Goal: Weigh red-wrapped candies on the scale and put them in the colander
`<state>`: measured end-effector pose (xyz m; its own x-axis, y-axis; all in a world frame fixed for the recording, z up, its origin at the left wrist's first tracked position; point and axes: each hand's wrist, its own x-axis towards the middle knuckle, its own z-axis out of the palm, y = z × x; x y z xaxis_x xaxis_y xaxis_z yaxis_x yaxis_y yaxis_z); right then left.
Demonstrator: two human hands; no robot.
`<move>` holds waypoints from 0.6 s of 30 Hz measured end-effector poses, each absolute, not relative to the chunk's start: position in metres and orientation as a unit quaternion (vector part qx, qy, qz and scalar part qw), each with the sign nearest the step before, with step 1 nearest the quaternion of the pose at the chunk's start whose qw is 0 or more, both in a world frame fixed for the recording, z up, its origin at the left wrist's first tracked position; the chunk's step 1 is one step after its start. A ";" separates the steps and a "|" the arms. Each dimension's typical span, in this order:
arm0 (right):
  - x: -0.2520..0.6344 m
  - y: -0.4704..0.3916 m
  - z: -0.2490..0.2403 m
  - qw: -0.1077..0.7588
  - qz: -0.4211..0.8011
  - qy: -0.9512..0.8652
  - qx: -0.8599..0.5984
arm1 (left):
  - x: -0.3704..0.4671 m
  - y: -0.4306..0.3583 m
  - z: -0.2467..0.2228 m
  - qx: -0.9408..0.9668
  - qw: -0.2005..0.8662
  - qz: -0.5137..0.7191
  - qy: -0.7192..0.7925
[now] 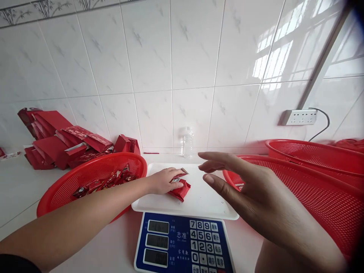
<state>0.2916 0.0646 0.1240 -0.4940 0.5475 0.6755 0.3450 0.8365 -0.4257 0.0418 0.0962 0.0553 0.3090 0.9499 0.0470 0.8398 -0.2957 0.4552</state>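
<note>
My left hand (163, 181) rests on the white pan (204, 203) of an electronic scale, fingers closed around a small bunch of red packets (180, 188) that lie on the pan. My right hand (241, 185) hovers open above the pan's right side, palm turned left, fingers spread, holding nothing. The scale's blue panel (183, 244) with displays and keypad faces me at the bottom.
A red mesh basket (71, 187) holding several red packets stands left of the scale. Two more red baskets (318, 182) stand at the right. Red boxes (57, 142) are piled by the tiled wall. A clear plastic bottle (188, 143) stands behind the scale; a power strip (300, 117) hangs on the wall.
</note>
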 end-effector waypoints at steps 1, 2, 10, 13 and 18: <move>0.291 0.065 0.124 0.429 0.116 -0.858 -0.259 | 0.038 0.094 0.057 0.785 0.186 0.162 0.569; 0.291 0.066 0.124 0.428 0.115 -0.859 -0.257 | 0.032 0.092 0.059 0.772 0.192 0.173 0.580; 0.290 0.080 0.112 0.441 0.063 -0.859 -0.252 | -0.086 0.067 0.068 0.591 0.087 0.247 0.763; 0.288 0.084 0.106 0.431 0.048 -0.862 -0.264 | -0.131 0.043 0.065 0.536 0.062 0.196 0.819; 0.284 0.082 0.106 0.406 0.029 -0.869 -0.283 | -0.174 0.002 0.052 0.481 0.134 0.005 0.866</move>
